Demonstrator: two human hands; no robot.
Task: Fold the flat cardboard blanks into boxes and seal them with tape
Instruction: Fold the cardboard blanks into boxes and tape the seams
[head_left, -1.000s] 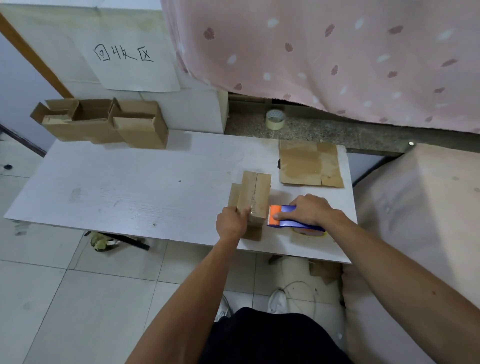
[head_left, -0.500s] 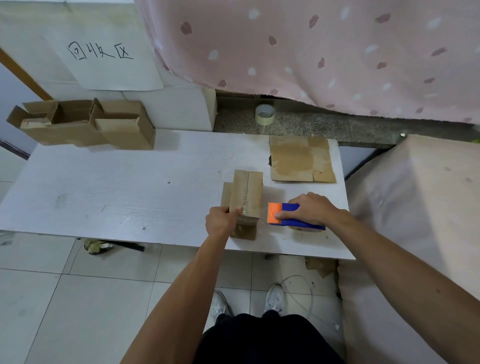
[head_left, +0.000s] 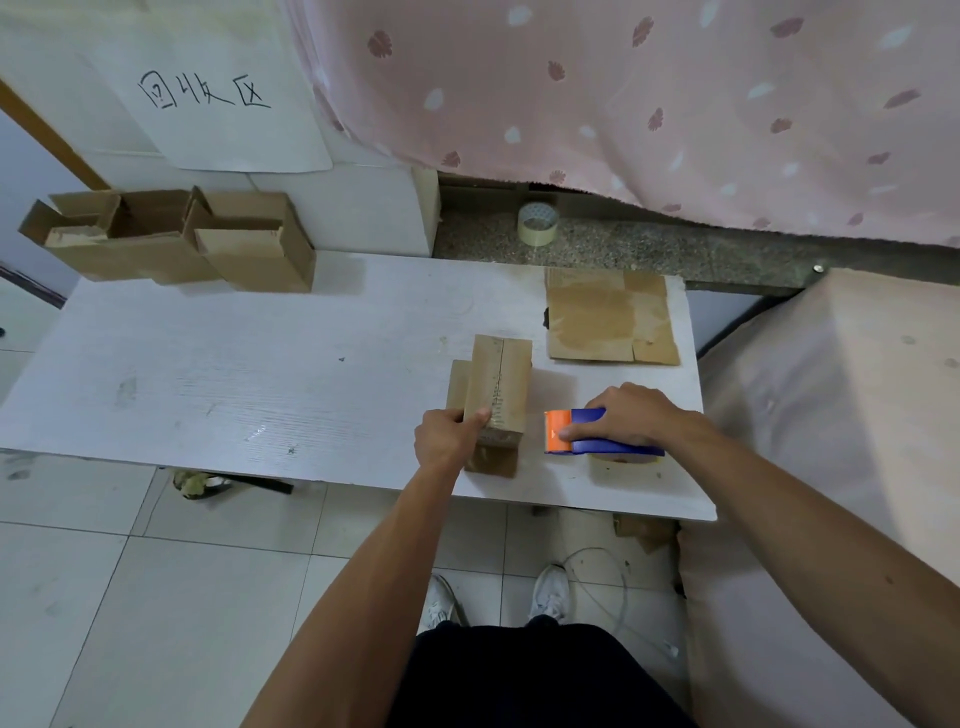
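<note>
One box (head_left: 501, 384) — lengthwise away, dispenser (head_left: 613, 447) pointing left

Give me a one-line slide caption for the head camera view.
Left hand grips a folded cardboard box on the white table while the right hand holds a blue-and-orange tape dispenser beside it.

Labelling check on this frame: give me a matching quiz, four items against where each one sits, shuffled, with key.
Things:
1. folded box
2. tape dispenser
3. flat blank
4. tape roll

Places:
A. on the stone ledge behind the table
B. in the grip of the left hand
C. lying flat at the table's far right corner
D. in the grip of the right hand, on the table

Pairs: 1-B, 2-D, 3-C, 4-A
</note>
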